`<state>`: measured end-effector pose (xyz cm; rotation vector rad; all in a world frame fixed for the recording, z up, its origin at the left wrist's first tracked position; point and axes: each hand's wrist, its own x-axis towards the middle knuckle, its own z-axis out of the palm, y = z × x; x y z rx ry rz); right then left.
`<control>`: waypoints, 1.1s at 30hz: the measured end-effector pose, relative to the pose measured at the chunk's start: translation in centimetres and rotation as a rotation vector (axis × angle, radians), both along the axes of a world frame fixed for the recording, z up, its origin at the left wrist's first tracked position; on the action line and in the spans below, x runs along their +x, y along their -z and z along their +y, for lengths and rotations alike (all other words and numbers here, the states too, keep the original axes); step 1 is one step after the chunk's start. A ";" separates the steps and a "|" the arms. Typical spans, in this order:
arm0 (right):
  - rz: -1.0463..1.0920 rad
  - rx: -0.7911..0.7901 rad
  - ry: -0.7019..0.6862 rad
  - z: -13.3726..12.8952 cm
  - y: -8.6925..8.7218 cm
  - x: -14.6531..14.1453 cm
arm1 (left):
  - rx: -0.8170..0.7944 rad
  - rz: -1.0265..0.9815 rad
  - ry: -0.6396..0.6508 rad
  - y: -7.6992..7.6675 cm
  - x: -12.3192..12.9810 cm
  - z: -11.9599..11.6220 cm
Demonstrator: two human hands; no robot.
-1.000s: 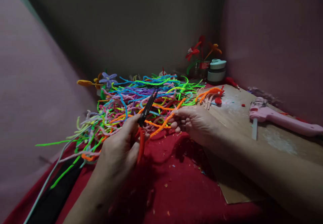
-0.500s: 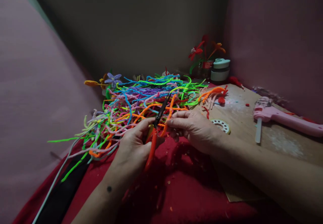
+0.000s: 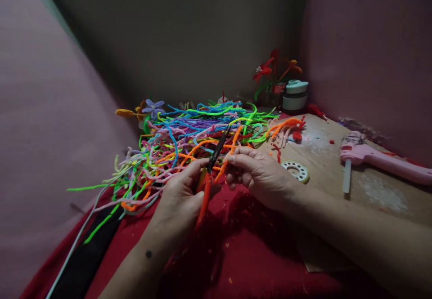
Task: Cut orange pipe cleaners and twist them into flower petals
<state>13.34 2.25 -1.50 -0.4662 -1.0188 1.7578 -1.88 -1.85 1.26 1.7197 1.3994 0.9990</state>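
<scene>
near the centre of the frame, the left hand has its fingers wrapped around a red-handled hand tool, whose long black end points up. the right hand, just beside it, pinches an orange pipe cleaner between thumb and fingertips. multicoloured pipe cleaners lie heaped left of centre; a pink glue gun rests at the right edge.
</scene>
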 end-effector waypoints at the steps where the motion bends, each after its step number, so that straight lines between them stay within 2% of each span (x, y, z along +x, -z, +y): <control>1: 0.003 -0.010 -0.002 0.1 0.0 0.0 | 0.007 0.018 -0.007 0.1 -0.1 0.0; 10: -0.050 -0.032 -0.026 0.6 -0.1 0.5 | 0.094 0.144 -0.099 0.3 -0.9 0.1; 16: -0.033 -0.021 -0.021 0.6 -0.2 0.6 | 0.134 0.190 -0.087 0.3 -1.1 0.2; 19: -0.014 -0.064 0.014 0.7 -0.2 0.5 | 0.167 0.248 -0.070 0.5 -1.2 0.3; 21: -0.015 -0.085 0.037 0.8 -0.2 0.6 | 0.233 0.345 -0.077 0.5 -1.3 0.2; 25: -0.021 -0.088 0.110 1.1 -0.6 1.0 | 0.472 0.660 -0.213 0.4 -1.6 -0.1; 27: -0.020 -0.108 0.169 1.3 -1.1 1.2 | 0.540 0.820 -0.237 0.3 -1.8 -0.3; 33: -0.015 -0.108 0.231 1.9 -1.7 1.8 | 0.512 1.080 -0.125 0.6 -2.3 -0.3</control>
